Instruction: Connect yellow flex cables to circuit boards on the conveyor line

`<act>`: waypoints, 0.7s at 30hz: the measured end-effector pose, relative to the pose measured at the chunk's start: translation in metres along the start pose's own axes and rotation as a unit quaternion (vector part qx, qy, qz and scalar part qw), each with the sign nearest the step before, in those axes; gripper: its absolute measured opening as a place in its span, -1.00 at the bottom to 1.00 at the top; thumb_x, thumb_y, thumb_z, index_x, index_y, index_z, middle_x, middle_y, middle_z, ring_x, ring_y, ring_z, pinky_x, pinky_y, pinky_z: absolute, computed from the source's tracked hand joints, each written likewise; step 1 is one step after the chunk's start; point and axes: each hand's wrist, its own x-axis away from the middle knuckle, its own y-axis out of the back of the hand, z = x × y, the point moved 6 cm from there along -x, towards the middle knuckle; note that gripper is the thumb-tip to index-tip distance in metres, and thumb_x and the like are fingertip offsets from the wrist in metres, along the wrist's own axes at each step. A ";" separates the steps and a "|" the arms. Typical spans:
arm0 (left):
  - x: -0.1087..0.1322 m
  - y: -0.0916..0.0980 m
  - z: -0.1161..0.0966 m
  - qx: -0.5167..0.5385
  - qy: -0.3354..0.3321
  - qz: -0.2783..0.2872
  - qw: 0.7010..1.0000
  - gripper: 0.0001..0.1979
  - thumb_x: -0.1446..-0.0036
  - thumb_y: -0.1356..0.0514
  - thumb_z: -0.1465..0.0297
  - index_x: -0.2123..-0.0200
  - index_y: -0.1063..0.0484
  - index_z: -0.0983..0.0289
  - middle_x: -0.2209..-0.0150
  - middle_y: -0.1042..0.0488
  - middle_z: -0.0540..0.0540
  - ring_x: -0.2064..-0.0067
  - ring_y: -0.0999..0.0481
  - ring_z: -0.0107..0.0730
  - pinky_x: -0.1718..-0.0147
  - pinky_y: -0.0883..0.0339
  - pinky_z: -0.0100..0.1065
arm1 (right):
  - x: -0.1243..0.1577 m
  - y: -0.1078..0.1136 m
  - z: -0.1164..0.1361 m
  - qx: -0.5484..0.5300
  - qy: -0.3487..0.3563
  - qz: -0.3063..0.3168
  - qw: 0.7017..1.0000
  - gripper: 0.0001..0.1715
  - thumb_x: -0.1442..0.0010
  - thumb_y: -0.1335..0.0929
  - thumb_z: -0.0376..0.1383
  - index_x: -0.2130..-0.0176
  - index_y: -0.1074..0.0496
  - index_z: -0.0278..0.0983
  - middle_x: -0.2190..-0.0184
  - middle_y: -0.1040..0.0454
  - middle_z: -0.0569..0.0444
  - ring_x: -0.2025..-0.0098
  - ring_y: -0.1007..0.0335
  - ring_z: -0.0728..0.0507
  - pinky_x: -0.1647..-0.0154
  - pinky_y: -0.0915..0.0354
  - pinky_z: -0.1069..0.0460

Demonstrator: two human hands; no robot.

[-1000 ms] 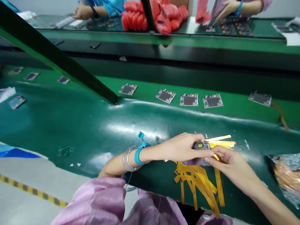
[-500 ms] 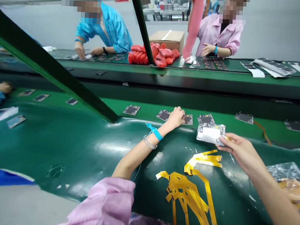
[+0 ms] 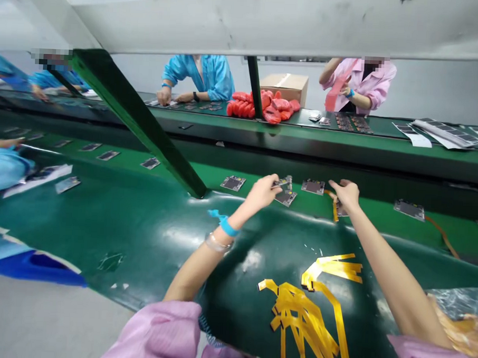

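My left hand (image 3: pixel 263 194), with a blue wrist strap and a clear bangle, is closed on the edge of a circuit board (image 3: pixel 285 181) and holds it tilted. Just below it another circuit board (image 3: pixel 286 198) lies on the green belt. My right hand (image 3: pixel 347 196) is over the belt with its fingers apart. Beneath it lies a circuit board (image 3: pixel 341 209), partly hidden by the hand, with an orange flex cable (image 3: pixel 335 208) beside the fingers. Between my hands is one more dark circuit board (image 3: pixel 313 186).
Yellow flex cables (image 3: pixel 296 308) lie heaped on the green mat before me. A green post (image 3: pixel 146 127) slants across the left. Red bundles (image 3: pixel 262 103) and a carton (image 3: pixel 286 86) stand on the far bench. Co-workers in blue and pink sit opposite; a blue sleeve (image 3: pixel 5 169) reaches in left.
My right hand has moved forward from above the mat to the belt, no longer showing the white-backed board. My left hand has lifted a board. The view has tilted and shifted left.
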 end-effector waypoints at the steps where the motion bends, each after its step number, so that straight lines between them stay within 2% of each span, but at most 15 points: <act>1: 0.011 0.011 0.010 0.018 0.015 -0.007 1.000 -0.88 -0.23 -0.21 0.42 0.18 -0.40 0.33 0.22 -0.50 0.14 0.16 -0.47 -0.24 0.14 -0.33 -0.25 | 0.005 0.004 -0.002 0.008 -0.004 -0.013 1.000 -0.73 -0.39 -0.37 -0.19 0.03 -0.48 -0.33 0.04 -0.51 -0.03 0.08 -0.50 -0.19 0.05 -0.45 -0.12; 3: 0.034 0.022 0.022 0.058 0.035 0.001 0.998 -0.80 -0.22 -0.22 0.35 0.13 -0.37 0.32 0.19 -0.52 0.13 0.17 -0.49 -0.26 0.18 -0.34 -0.29 | 0.025 0.010 -0.005 0.004 -0.017 -0.015 1.000 -0.69 -0.35 -0.40 -0.16 0.07 -0.50 -0.36 0.05 -0.53 -0.10 0.03 -0.48 -0.23 -0.04 -0.38 -0.14; 4: 0.046 0.021 0.024 0.097 0.043 0.019 0.994 -0.73 -0.21 -0.23 0.33 0.07 -0.35 0.31 0.15 -0.53 0.14 0.15 -0.51 -0.27 0.19 -0.35 -0.31 | 0.040 0.011 -0.003 -0.002 -0.020 0.001 1.000 -0.66 -0.31 -0.42 -0.13 0.10 -0.51 -0.37 0.10 -0.56 -0.12 0.04 -0.49 -0.24 -0.05 -0.36 -0.14; 6: 0.071 0.007 0.018 0.211 0.063 0.077 0.972 -0.58 -0.16 -0.28 0.30 -0.04 -0.30 0.29 0.07 -0.53 0.16 0.10 -0.53 -0.27 0.18 -0.38 -0.33 | 0.081 0.008 0.005 -0.023 -0.021 0.060 0.998 -0.64 -0.22 -0.46 -0.09 0.15 -0.55 -0.34 0.20 -0.60 -0.12 0.13 -0.53 -0.22 0.01 -0.39 -0.10; 9: 0.108 -0.027 -0.014 0.359 0.087 0.177 0.912 -0.56 -0.08 -0.34 0.31 0.01 -0.30 0.28 0.12 -0.55 0.14 0.14 -0.55 -0.29 0.18 -0.40 -0.32 | 0.149 -0.001 0.025 -0.051 -0.026 0.156 0.986 -0.68 -0.19 -0.48 -0.08 0.17 -0.56 -0.25 0.20 -0.60 -0.03 0.21 -0.55 -0.19 0.15 -0.46 -0.07; 10: 0.119 -0.036 -0.027 0.373 0.082 0.200 0.902 -0.60 -0.08 -0.35 0.32 0.07 -0.31 0.28 0.16 -0.56 0.11 0.16 -0.55 -0.31 0.19 -0.40 -0.32 | 0.168 -0.004 0.032 -0.053 -0.023 0.182 0.982 -0.71 -0.23 -0.45 -0.08 0.16 -0.55 -0.23 0.16 -0.58 -0.03 0.23 -0.54 -0.18 0.16 -0.46 -0.08; 12: 0.135 -0.049 -0.052 0.369 0.055 0.226 0.900 -0.68 -0.10 -0.33 0.34 0.14 -0.29 0.26 0.21 -0.55 0.06 0.19 -0.55 -0.34 0.21 -0.39 -0.34 | 0.194 -0.002 0.040 -0.041 0.008 0.171 0.984 -0.76 -0.28 -0.42 -0.10 0.22 -0.53 -0.21 0.17 -0.55 -0.03 0.21 -0.52 -0.19 0.13 -0.45 -0.10; 16: 0.151 -0.057 -0.080 0.321 0.015 0.252 0.913 -0.77 -0.15 -0.27 0.40 0.18 -0.27 0.22 0.27 -0.54 -0.01 0.26 -0.54 -0.40 0.33 -0.31 -0.42 | 0.211 0.007 0.031 -0.024 0.018 0.121 0.992 -0.77 -0.32 -0.40 -0.11 0.28 -0.49 -0.20 0.24 -0.50 -0.02 0.18 -0.48 -0.22 0.08 -0.43 -0.11; 21: 0.155 -0.058 -0.089 0.307 0.019 0.259 0.916 -0.79 -0.18 -0.25 0.40 0.18 -0.25 0.21 0.27 -0.53 -0.02 0.27 -0.53 -0.41 0.41 -0.25 -0.45 | 0.215 0.011 0.017 -0.055 -0.022 0.113 0.992 -0.81 -0.30 -0.41 -0.15 0.29 -0.48 -0.20 0.23 -0.48 -0.01 0.18 -0.47 -0.20 0.09 -0.43 -0.09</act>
